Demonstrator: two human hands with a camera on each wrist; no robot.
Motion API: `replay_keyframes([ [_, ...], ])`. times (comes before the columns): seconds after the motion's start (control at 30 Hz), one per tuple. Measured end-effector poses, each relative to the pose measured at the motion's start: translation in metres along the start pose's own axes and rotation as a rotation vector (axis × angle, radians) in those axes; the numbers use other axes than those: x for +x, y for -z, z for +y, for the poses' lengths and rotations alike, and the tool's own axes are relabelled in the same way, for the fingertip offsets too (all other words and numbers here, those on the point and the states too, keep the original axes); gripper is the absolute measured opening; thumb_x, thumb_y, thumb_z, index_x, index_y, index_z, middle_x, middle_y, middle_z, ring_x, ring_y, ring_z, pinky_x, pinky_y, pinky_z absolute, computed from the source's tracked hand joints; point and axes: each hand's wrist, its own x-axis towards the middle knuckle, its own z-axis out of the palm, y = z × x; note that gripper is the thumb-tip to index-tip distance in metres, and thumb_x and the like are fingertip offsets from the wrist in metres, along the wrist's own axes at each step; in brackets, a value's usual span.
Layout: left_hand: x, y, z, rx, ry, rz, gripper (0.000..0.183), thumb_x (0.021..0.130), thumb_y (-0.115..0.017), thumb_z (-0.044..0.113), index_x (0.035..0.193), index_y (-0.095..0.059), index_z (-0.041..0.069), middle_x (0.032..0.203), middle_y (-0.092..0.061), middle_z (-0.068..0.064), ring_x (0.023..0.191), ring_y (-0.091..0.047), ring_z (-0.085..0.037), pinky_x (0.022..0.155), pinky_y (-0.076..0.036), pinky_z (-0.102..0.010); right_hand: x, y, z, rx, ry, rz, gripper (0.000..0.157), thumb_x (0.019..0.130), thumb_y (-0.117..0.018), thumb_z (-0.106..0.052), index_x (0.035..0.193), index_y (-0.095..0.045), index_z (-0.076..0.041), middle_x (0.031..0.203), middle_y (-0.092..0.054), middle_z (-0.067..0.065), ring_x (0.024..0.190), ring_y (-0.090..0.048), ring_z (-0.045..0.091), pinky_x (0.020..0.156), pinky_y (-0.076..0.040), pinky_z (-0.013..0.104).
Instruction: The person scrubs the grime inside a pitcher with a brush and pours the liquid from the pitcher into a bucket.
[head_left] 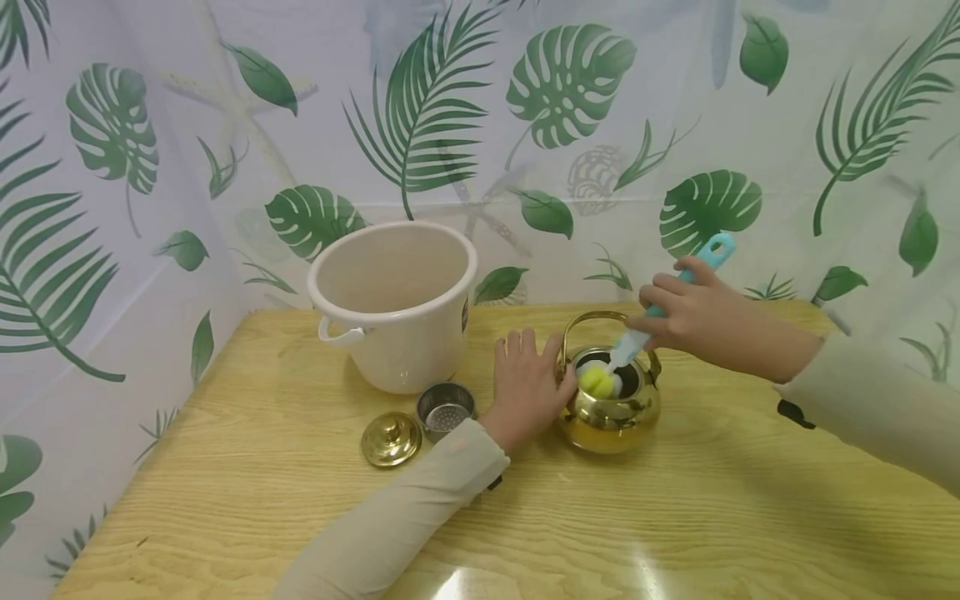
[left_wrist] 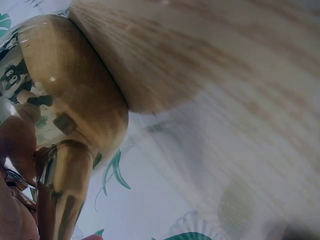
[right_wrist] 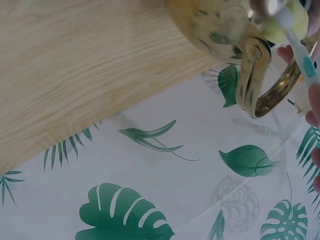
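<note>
Head view: right fingers [head_left: 662, 297] grip brush [head_left: 630, 345], sponge [head_left: 597, 382] partly hidden inside kettle [head_left: 611, 432]; left fingers [head_left: 528, 342] straight.

A bucket [head_left: 405, 354] at left and a kettle [head_left: 611, 429] at right on a table [head_left: 247, 467]
The lid [head_left: 392, 440] lies before the bucket, the strainer [head_left: 435, 405] just to its right. The left hand [head_left: 528, 382] is against the kettle's left side, right of the strainer. The head of the brush [head_left: 632, 343] sits in the kettle, its handle sloping up to the right, in the right hand [head_left: 693, 315]. Patterned cloth [head_left: 465, 50] hangs behind.
</note>
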Motion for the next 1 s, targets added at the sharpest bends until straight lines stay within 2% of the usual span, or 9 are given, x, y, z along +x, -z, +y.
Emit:
replay_keyframes([
  [0.1,0.0,0.0,0.0,-0.001,0.003,-0.014,0.04,0.094,-0.036,0.045,0.126,-0.045,0.023,0.109,-0.053,-0.007,0.106,-0.048,-0.025,0.096,-0.036,-0.042,-0.005,0.001,-0.006,-0.034,-0.001,0.031,0.043,0.094,-0.033,-0.039,0.094,-0.068,-0.013,0.086,-0.058,0.01,0.079,-0.049,0.026,0.085,-0.034,0.052],
  [0.17,-0.001,0.001,0.0,0.0,0.004,-0.018,0.04,0.094,-0.036,0.045,0.126,-0.045,0.023,0.109,-0.053,-0.007,0.106,-0.048,-0.025,0.096,-0.036,-0.042,-0.008,0.003,-0.01,-0.059,-0.004,0.021,0.027,0.094,-0.045,-0.026,0.097,-0.067,-0.011,0.087,-0.059,0.012,0.081,-0.049,0.028,0.086,-0.033,0.052],
  [0.2,-0.001,0.001,0.0,0.0,0.004,-0.017,0.04,0.094,-0.036,0.045,0.126,-0.045,0.023,0.109,-0.053,-0.007,0.105,-0.048,-0.025,0.096,-0.036,-0.042,-0.009,0.004,-0.011,-0.071,-0.001,0.012,0.018,0.088,-0.056,-0.019,0.099,-0.067,-0.01,0.089,-0.059,0.013,0.082,-0.05,0.029,0.086,-0.033,0.052],
  [0.23,-0.001,0.001,0.0,0.001,0.003,-0.015,0.04,0.094,-0.036,0.045,0.126,-0.045,0.023,0.109,-0.053,-0.007,0.105,-0.048,-0.025,0.096,-0.036,-0.042,-0.01,0.005,-0.013,-0.084,0.001,0.003,0.021,0.08,-0.066,-0.012,0.1,-0.067,-0.01,0.09,-0.06,0.014,0.084,-0.05,0.029,0.086,-0.033,0.052],
  [0.3,-0.001,0.001,0.0,0.001,0.002,-0.008,0.039,0.094,-0.036,0.044,0.126,-0.046,0.023,0.108,-0.053,-0.006,0.104,-0.048,-0.025,0.095,-0.036,-0.042,-0.011,0.007,-0.015,-0.103,0.006,-0.008,0.043,0.062,-0.079,-0.003,0.103,-0.067,-0.009,0.093,-0.061,0.015,0.086,-0.051,0.03,0.086,-0.034,0.051],
  [0.37,-0.001,0.001,0.0,0.001,0.001,0.0,0.039,0.094,-0.036,0.044,0.126,-0.046,0.023,0.107,-0.053,-0.006,0.103,-0.048,-0.024,0.094,-0.036,-0.041,-0.013,0.008,-0.017,-0.109,0.015,0.0,0.051,0.057,-0.081,0.003,0.104,-0.067,-0.008,0.095,-0.062,0.017,0.086,-0.052,0.031,0.086,-0.034,0.05],
  [0.63,-0.001,-0.001,0.0,-0.016,-0.006,0.034,0.038,0.094,-0.038,0.043,0.125,-0.047,0.023,0.106,-0.054,-0.006,0.102,-0.049,-0.025,0.094,-0.037,-0.042,-0.018,0.012,-0.017,-0.116,0.06,0.046,0.034,0.084,-0.043,0.009,0.106,-0.067,-0.002,0.092,-0.058,0.021,0.085,-0.05,0.033,0.084,-0.032,0.05],
  [0.77,-0.001,-0.001,0.0,-0.008,-0.007,0.029,0.038,0.094,-0.038,0.043,0.125,-0.047,0.023,0.106,-0.054,-0.007,0.103,-0.049,-0.025,0.094,-0.037,-0.042,-0.019,0.015,-0.014,-0.136,0.07,0.053,0.036,0.09,-0.036,0.008,0.103,-0.068,-0.002,0.093,-0.059,0.021,0.086,-0.051,0.033,0.083,-0.032,0.051],
  [1.0,-0.001,0.0,0.0,-0.013,-0.007,0.021,0.038,0.094,-0.038,0.042,0.125,-0.047,0.022,0.107,-0.055,-0.007,0.103,-0.049,-0.025,0.094,-0.037,-0.041,-0.017,0.025,-0.009,-0.133,0.078,0.057,0.034,0.085,-0.042,0.011,0.103,-0.068,-0.002,0.094,-0.06,0.022,0.085,-0.051,0.033,0.083,-0.031,0.051],
])
